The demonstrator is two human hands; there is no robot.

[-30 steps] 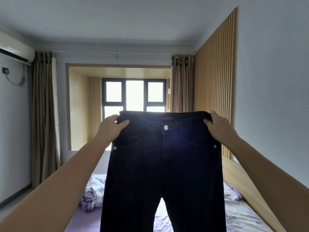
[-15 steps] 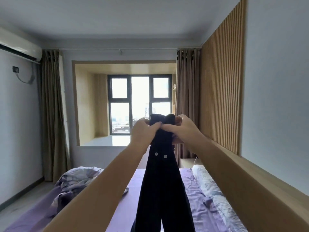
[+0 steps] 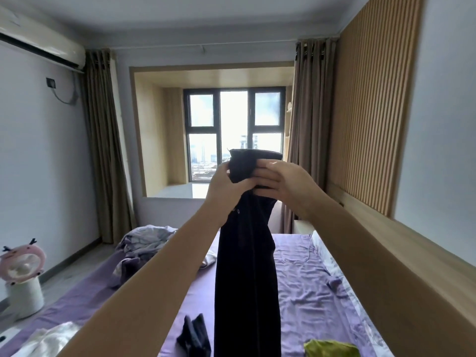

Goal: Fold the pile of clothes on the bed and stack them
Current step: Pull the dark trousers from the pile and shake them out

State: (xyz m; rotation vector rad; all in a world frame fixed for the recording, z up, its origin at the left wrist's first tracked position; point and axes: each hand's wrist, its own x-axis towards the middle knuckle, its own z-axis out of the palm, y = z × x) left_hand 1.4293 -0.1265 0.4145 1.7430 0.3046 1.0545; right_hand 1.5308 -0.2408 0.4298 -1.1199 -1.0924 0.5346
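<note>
A pair of black jeans [image 3: 247,274] hangs in front of me, folded in half lengthwise, legs dropping out of the bottom of the view. My left hand [image 3: 222,186] grips the waistband from the left. My right hand [image 3: 283,186] holds it from the right, fingers curled over the fabric. Both hands meet at chest height above the purple bed [image 3: 309,287]. On the bed lie a dark garment [image 3: 194,336], a green garment [image 3: 331,349] and a white garment [image 3: 49,338].
A crumpled grey-purple heap of bedding [image 3: 144,246] lies at the bed's far left. A pink fan on a white stand [image 3: 22,276] is on the floor at left. A wooden headboard ledge [image 3: 412,253] runs along the right. The window bay [image 3: 234,135] is ahead.
The jeans were held spread by the waistband; both hands came together, folding them in half lengthwise. My view has since tilted down, showing more of the bed.
</note>
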